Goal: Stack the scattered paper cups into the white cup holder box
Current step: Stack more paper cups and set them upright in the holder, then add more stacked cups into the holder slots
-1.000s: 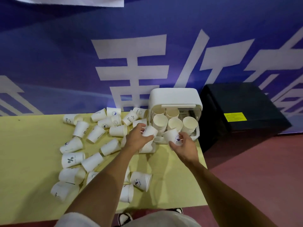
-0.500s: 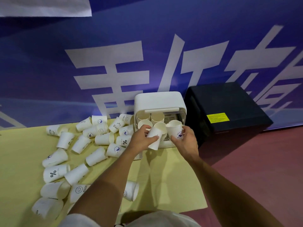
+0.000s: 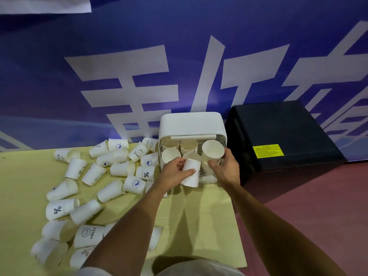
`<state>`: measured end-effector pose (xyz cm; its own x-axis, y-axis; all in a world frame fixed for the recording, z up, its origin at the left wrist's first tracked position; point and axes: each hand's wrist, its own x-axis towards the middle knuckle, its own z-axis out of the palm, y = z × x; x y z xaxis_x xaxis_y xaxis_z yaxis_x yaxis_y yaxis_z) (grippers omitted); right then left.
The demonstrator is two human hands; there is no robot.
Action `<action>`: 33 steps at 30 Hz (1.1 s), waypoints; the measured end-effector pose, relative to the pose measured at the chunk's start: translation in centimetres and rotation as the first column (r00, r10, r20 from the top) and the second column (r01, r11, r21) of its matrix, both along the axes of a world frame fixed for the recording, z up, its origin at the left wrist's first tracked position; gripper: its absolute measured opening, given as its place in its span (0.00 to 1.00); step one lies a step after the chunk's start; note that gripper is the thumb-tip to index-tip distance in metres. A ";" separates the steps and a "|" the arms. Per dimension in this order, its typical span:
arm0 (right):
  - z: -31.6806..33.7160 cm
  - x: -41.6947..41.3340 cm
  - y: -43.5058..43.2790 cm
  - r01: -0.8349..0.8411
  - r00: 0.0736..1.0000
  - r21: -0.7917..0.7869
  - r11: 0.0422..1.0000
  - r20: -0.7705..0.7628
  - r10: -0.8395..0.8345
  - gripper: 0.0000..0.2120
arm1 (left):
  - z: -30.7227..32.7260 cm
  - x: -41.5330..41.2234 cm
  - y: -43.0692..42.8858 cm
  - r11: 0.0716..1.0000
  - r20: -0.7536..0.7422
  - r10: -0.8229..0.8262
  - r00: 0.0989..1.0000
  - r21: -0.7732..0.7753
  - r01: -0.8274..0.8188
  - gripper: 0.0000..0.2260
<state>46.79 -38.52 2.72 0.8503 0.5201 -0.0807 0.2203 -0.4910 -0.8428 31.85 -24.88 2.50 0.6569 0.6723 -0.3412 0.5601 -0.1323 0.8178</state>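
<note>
Loading is under way: the right hand (image 3: 226, 168), fingers curled round a cup (image 3: 212, 153), seats it on the front right stack in the white cup holder box (image 3: 191, 124) at the desk's (image 3: 199, 216) far right corner. The left hand (image 3: 173, 174) grips a second cup (image 3: 191, 172) just before the opening. Next, that one likely needs lining up over a stack. Two cups are held, about five stacks show inside, and roughly two dozen scattered cups (image 3: 59, 209) lie toward the left edge.
</note>
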 end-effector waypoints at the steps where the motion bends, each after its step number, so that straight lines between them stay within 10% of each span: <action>1: -0.2 0.1 0.1 -0.004 1.000 -0.008 1.000 -0.003 0.004 0.20 | -0.2 -0.1 0.0 1.000 -0.005 0.011 1.000 -0.005 -0.011 0.26; 9: -1.8 0.1 0.2 0.015 1.000 -0.091 0.996 0.009 -0.014 0.34 | -0.6 -0.6 -0.2 0.999 -0.023 0.023 0.999 -0.031 -0.023 0.27; 20: -1.3 -1.9 -2.0 -0.124 0.980 -0.188 0.974 0.132 0.150 0.21 | -0.3 -0.3 -0.9 0.999 -0.088 -0.020 0.996 -0.050 0.015 0.26; 33: -1.0 -6.0 -3.2 -0.279 0.952 -0.119 0.953 -0.164 0.258 0.30 | 0.5 -0.7 -1.8 0.982 -0.020 -0.001 1.000 -0.191 -0.002 0.20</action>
